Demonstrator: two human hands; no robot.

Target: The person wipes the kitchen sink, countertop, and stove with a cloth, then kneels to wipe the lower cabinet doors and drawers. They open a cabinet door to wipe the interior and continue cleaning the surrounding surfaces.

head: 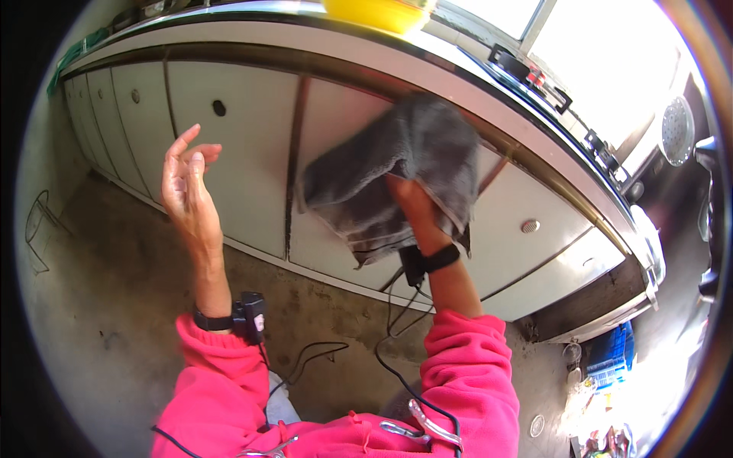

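Observation:
My right hand grips a grey cloth, which looks like a towel and hangs spread in front of the white cabinet doors, below the counter edge. The cloth covers most of the fingers and is slightly blurred. My left hand is raised at the left, holding nothing, with its fingers apart and loosely bent. Both wrists wear black straps with small devices and cables.
A yellow basin stands on the counter. To the right are a gas stove and a hanging skimmer. A wire stand is at the far left. A blue crate stands low at the right. Black cables hang before me.

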